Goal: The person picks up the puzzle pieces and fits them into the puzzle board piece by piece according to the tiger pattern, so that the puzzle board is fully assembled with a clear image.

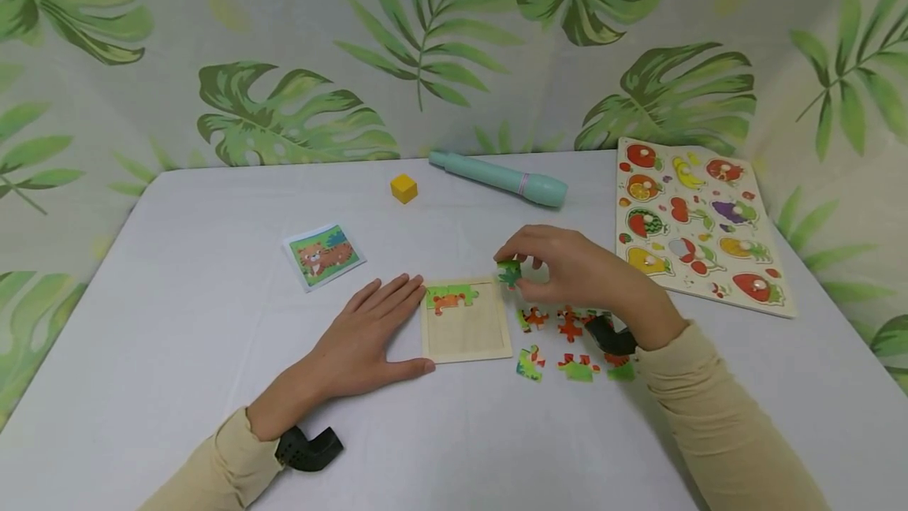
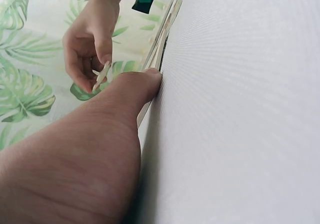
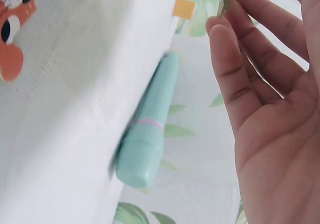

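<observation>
Square pale-wood tray: bare wood exposed below; left edge touched by left hand, thumb spread.
Green jigsaw piece: pinched by right hand, near tray's upper-right corner.

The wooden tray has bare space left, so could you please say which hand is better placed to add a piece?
Probably the right hand: it pinches a puzzle piece near the far right corner of the tray, whereas the left hand rests at the left edge, apparently without one.
</observation>
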Available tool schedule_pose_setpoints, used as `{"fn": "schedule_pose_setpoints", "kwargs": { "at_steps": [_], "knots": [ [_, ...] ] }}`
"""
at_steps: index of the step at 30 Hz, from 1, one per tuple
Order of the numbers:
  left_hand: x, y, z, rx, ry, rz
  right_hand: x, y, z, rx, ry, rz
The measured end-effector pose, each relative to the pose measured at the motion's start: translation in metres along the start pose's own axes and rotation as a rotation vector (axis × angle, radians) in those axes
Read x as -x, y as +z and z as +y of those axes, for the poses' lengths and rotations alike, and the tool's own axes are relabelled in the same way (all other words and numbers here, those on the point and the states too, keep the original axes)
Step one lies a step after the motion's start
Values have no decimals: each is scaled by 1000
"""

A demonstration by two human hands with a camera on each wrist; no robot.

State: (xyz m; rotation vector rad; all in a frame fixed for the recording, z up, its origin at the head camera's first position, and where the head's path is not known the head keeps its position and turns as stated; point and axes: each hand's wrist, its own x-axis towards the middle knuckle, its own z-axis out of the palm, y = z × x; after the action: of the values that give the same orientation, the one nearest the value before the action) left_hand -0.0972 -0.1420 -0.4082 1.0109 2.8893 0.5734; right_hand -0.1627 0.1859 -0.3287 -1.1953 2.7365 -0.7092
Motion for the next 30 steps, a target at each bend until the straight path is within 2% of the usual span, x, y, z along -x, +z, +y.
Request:
{"fn": "schedule_pose_setpoints", "kwargs": {
  "at_steps": [18,30],
  "knots": [
    [1,3,-1,-7,-4,-3,-7,19,-3,2,-55,-21],
    [1,1,-1,-3,0,1,-11,28,-6,38,-11,-72]
  ]
}}
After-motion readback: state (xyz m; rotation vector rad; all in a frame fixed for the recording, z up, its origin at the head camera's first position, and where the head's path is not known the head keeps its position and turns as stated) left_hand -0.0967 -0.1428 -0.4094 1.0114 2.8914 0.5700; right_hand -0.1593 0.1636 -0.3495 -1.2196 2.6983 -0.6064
